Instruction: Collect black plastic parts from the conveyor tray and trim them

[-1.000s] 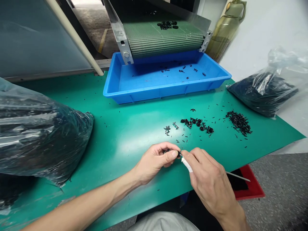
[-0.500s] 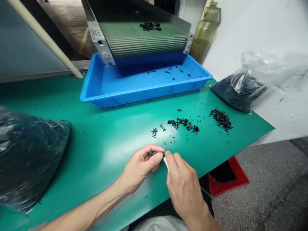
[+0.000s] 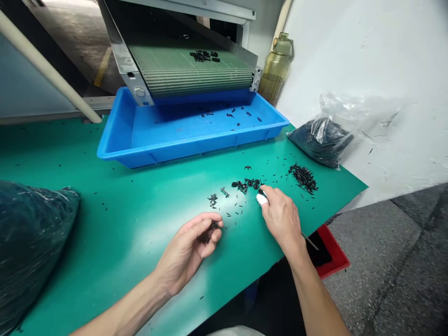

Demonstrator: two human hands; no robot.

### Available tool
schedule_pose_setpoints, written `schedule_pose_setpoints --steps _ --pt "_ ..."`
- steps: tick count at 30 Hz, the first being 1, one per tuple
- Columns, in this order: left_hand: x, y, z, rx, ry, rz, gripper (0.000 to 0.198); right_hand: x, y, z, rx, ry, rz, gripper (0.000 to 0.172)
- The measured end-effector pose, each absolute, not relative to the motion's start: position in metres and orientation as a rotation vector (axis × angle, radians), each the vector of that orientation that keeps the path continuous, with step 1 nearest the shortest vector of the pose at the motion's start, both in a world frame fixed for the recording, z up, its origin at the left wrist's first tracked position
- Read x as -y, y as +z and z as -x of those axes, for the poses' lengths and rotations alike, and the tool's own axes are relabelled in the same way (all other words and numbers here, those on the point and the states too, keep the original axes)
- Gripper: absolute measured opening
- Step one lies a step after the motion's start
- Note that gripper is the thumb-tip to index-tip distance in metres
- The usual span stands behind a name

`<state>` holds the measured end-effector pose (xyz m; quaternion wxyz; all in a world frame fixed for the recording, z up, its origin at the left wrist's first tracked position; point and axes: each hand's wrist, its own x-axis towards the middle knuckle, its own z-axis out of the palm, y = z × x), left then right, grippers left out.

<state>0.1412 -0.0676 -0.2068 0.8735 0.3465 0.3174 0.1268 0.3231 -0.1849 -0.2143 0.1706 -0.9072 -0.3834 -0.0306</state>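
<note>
My left hand (image 3: 191, 245) rests low on the green table (image 3: 140, 219), fingers curled around small black plastic parts (image 3: 210, 229). My right hand (image 3: 280, 217) is stretched out to a cluster of small black clips (image 3: 247, 184); its white-taped fingertip (image 3: 262, 199) pinches at the cluster's near edge, and a thin metal pin sticks out behind the hand. Whether a clip is between the fingers is hidden. A few more black clips (image 3: 213, 199) lie to the left of the cluster.
A blue tray (image 3: 115, 140) with a few black parts stands under a green conveyor belt (image 3: 189, 70). Right of the cluster lies a pile of black pins (image 3: 304, 177), then a clear bag of black parts (image 3: 320, 140). A larger bag (image 3: 31, 233) lies at left, a red bin (image 3: 332, 256) below the table's edge.
My right hand left the left hand and reached forward to the black clip cluster. The left hand stayed low, still curled on its parts. The camera view shifted right.
</note>
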Motion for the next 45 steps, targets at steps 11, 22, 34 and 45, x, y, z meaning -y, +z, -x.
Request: schedule_pose_setpoints --steps 11,22,34,45 --pt "0.073 -0.212 -0.143 -0.533 0.106 -0.79 0.031 0.194 -0.192 -0.282 1.389 0.508 1.806 0.034" --pt "0.07 -0.218 -0.139 -0.511 0.114 -0.773 0.03 0.209 -0.202 -0.262 1.378 0.293 1.936 0.03" --pt "0.076 -0.22 -0.14 -0.524 0.143 -0.919 0.027 0.21 -0.206 -0.247 1.63 -0.072 2.075 0.027" --pt "0.079 -0.216 -0.14 -0.62 0.263 -1.08 0.028 0.197 -0.213 -0.221 1.376 -0.026 2.184 0.024"
